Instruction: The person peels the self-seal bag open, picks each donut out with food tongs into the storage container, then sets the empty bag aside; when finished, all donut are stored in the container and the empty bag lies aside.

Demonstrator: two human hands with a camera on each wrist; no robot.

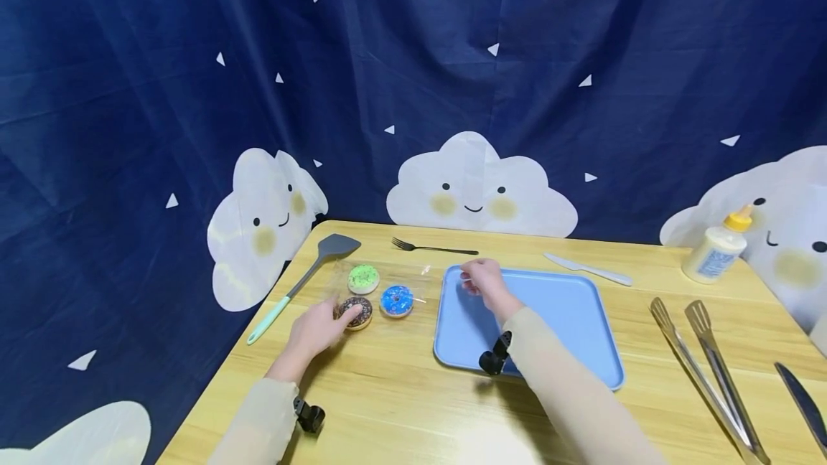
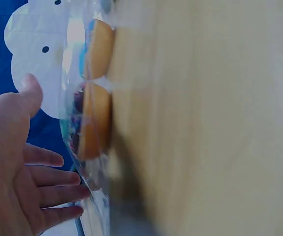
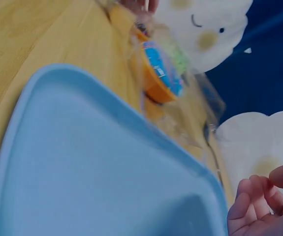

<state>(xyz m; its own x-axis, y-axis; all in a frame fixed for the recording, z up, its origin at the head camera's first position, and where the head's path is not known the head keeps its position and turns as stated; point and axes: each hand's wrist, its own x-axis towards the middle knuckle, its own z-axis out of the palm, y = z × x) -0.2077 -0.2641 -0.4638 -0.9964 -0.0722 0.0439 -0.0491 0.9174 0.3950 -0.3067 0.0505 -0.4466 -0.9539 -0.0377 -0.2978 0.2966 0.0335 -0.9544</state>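
A clear plastic bag (image 1: 413, 275) lies on the wooden table with three toy donuts inside: a green-topped donut (image 1: 363, 278), a blue-topped donut (image 1: 397, 301) and a chocolate-topped donut (image 1: 357, 318). At the bag's near left corner is my left hand (image 1: 319, 325), its thumb overlapping the chocolate donut in the head view. The left wrist view shows this hand's fingers (image 2: 57, 191) extended and spread beside the bag. Above the far left corner of a blue tray (image 1: 549, 321) hovers my right hand (image 1: 484, 282). Its fingers (image 3: 254, 196) bend loosely, and nothing shows between them and the thumb.
Left of the bag lies a grey spatula (image 1: 304, 278) with a mint handle. Behind are a black fork (image 1: 436, 248) and a white knife (image 1: 588, 269). Metal tongs (image 1: 707, 379), a black knife (image 1: 804, 404) and a glue bottle (image 1: 715, 253) are at the right.
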